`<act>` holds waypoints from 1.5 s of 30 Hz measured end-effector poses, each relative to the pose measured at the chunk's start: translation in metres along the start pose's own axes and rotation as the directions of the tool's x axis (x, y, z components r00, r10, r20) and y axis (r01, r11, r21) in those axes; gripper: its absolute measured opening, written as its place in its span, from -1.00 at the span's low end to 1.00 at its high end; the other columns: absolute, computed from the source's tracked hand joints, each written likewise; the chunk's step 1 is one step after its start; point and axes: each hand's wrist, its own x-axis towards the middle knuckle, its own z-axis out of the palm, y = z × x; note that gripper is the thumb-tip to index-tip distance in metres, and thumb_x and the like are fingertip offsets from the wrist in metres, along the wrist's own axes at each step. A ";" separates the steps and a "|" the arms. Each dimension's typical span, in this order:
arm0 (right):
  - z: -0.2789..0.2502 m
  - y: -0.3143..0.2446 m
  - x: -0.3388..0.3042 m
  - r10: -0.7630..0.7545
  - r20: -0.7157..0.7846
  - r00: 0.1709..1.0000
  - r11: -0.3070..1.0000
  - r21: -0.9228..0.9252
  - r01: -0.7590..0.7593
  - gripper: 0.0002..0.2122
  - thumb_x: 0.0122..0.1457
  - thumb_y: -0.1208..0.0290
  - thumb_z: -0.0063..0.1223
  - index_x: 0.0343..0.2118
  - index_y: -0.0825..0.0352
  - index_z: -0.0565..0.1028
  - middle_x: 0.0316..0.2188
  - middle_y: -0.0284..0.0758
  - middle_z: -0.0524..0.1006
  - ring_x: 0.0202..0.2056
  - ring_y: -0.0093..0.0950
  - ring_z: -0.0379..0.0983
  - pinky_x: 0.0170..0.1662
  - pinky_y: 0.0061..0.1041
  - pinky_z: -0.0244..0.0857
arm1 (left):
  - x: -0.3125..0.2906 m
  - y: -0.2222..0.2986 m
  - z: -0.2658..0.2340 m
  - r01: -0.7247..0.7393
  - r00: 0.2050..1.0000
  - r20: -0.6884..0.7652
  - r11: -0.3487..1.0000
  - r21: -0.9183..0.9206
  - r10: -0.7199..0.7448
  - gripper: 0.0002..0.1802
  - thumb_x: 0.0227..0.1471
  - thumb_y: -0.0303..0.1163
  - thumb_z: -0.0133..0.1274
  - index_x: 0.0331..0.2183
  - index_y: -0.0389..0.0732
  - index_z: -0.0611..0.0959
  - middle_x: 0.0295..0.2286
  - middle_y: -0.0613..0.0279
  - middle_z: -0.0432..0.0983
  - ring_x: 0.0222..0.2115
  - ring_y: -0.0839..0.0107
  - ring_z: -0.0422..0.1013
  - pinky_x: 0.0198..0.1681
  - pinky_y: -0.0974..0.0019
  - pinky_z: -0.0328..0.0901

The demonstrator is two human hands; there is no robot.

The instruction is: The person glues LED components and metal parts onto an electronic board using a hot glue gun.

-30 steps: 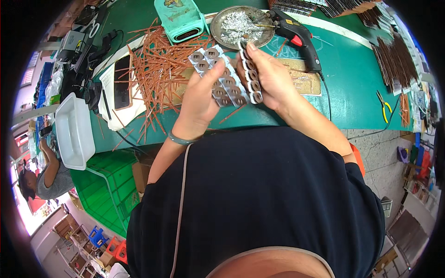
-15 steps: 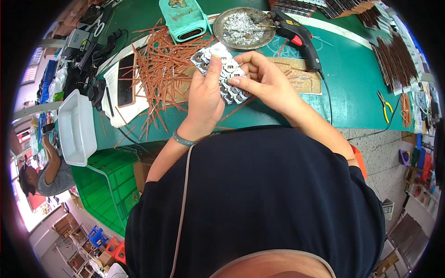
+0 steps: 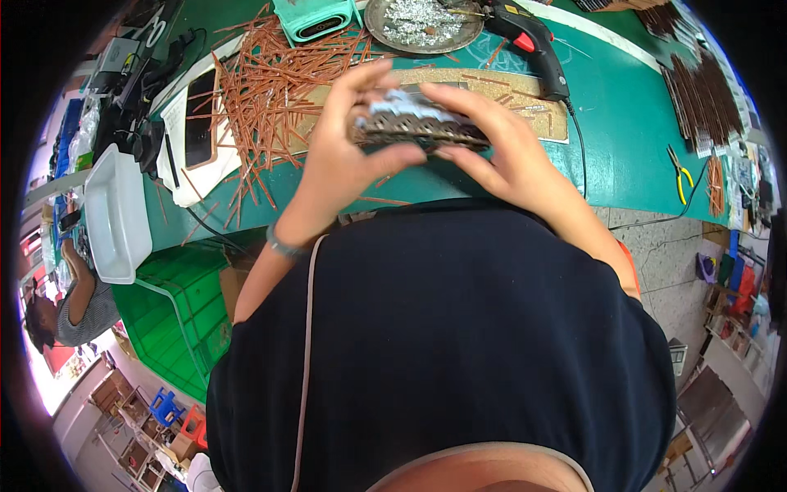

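Note:
My left hand (image 3: 338, 148) and my right hand (image 3: 515, 146) grip a panel of small white and dark units (image 3: 420, 127) between them, one hand at each end. Its dark scalloped edge is turned toward me, while the whitish face shows above it, smeared by motion. Both thumbs lie along the near side and the fingers curl over the far side. Just beyond the hands is a tan board (image 3: 533, 119) with a few thin brown strips on it. A loose heap of these brown strips (image 3: 266, 82) spreads to the left of my left hand.
A metal dish (image 3: 471, 37) of silvery bits stands at the back, beside a black soldering gun (image 3: 537, 53) with a cord. Also around: a turquoise device (image 3: 316, 25), a phone (image 3: 201, 119), a white bin (image 3: 119, 217), yellow-handled pliers (image 3: 682, 176), stacked brown strips (image 3: 705, 102) and a green crate (image 3: 176, 307).
The panel has been tipped from face-up to edge-toward-me and turned sideways. My left hand has moved left and my right hand now holds the right end. The whole view has shifted slightly.

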 end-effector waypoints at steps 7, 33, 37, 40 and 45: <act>0.005 0.013 -0.030 0.009 0.132 0.991 0.926 -0.375 0.042 -0.41 -0.34 0.44 0.26 -0.10 0.18 0.35 -0.20 -0.37 0.41 -0.18 -0.30 0.33 -0.12 -0.36 0.21 | -0.023 -0.003 -0.008 0.183 0.938 0.152 0.816 0.548 -0.313 -0.46 -0.35 -0.43 0.25 -0.20 -0.15 0.48 -0.39 0.27 0.31 -0.69 0.55 0.19 -0.59 0.47 0.16; 0.005 0.021 -0.050 0.341 0.147 0.928 0.940 -0.032 -0.340 -0.59 -0.27 0.54 0.25 -0.24 0.24 0.46 -0.39 -0.36 0.45 -0.46 -0.50 0.41 -0.44 -0.60 0.30 | -0.028 -0.030 -0.009 -0.178 0.966 0.257 0.766 0.617 0.018 -0.52 -0.35 -0.22 0.26 -0.29 -0.13 0.53 -0.37 0.28 0.37 -0.44 0.36 0.33 -0.42 0.38 0.24; 0.006 0.024 -0.051 0.295 0.108 0.949 0.956 -0.029 -0.294 -0.60 -0.27 0.55 0.22 -0.25 0.24 0.45 -0.39 -0.34 0.44 -0.41 -0.43 0.41 -0.40 -0.55 0.31 | -0.016 -0.017 -0.001 -0.330 0.939 0.319 0.602 0.727 0.128 -0.42 -0.37 -0.07 0.24 -0.25 -0.13 0.50 -0.35 0.28 0.36 -0.33 0.31 0.31 -0.29 0.30 0.19; 0.005 0.024 -0.051 0.292 0.106 0.950 0.956 -0.037 -0.290 -0.60 -0.29 0.55 0.21 -0.25 0.25 0.44 -0.37 -0.33 0.44 -0.35 -0.36 0.41 -0.34 -0.51 0.32 | -0.012 -0.014 0.010 -0.408 0.908 0.398 0.503 0.762 0.133 -0.39 -0.32 -0.01 0.17 -0.22 -0.14 0.46 -0.33 0.28 0.35 -0.28 0.31 0.28 -0.23 0.26 0.15; -0.002 0.022 -0.048 0.286 0.106 0.953 0.956 0.035 -0.291 -0.60 -0.25 0.53 0.22 -0.23 0.25 0.45 -0.41 -0.39 0.45 -0.39 -0.51 0.41 -0.36 -0.59 0.29 | -0.012 -0.025 0.015 -0.511 0.830 0.558 0.419 0.750 0.014 -0.51 -0.13 -0.05 0.04 -0.21 -0.18 0.44 -0.34 0.23 0.36 -0.34 0.29 0.30 -0.30 0.33 0.18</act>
